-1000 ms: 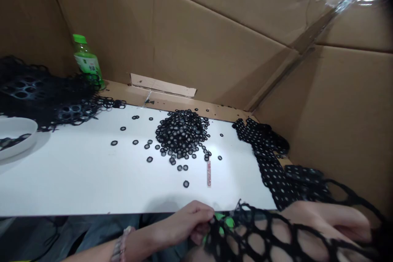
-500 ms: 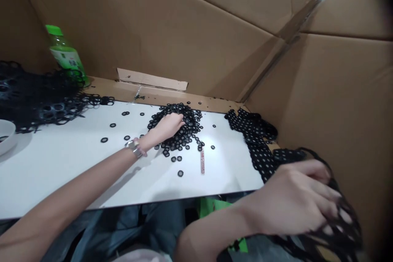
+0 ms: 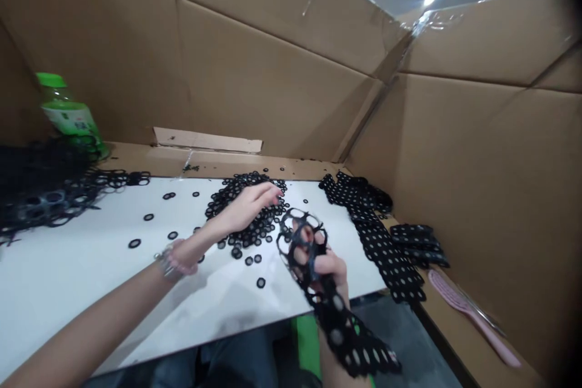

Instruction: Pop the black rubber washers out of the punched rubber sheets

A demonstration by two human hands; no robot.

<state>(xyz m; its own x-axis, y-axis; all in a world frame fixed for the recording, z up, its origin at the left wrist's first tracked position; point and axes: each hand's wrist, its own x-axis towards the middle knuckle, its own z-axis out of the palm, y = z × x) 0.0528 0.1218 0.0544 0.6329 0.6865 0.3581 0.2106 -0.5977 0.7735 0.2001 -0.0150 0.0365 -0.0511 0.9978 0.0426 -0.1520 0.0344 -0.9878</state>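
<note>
My left hand (image 3: pixel 249 206) is over a pile of small black rings (image 3: pixel 248 233), its fingers stretched forward with nothing visible in them. My right hand (image 3: pixel 335 270) is wrapped round a black perforated strip (image 3: pixel 339 330). The strip's upper end fans out into large ringed holes in front of the fingers, and its lower part hangs over the forearm past the table edge. Several loose rings, such as one ring (image 3: pixel 260 283), lie scattered on the white tabletop (image 3: pixel 182 303).
Black perforated sheets (image 3: pixel 382 248) lie along the table's right side, with a folded black bundle (image 3: pixel 418 242) beside them. A pink hairbrush (image 3: pixel 473 315) rests farther right. At left are black ring netting (image 3: pixel 40 194) and a green bottle (image 3: pixel 75 118). Cardboard walls (image 3: pixel 273 73) surround the table.
My right hand has swung from the far right to the middle, bringing the perforated strip. My left hand has lifted slightly and its fingers have straightened. The hairbrush has come into view.
</note>
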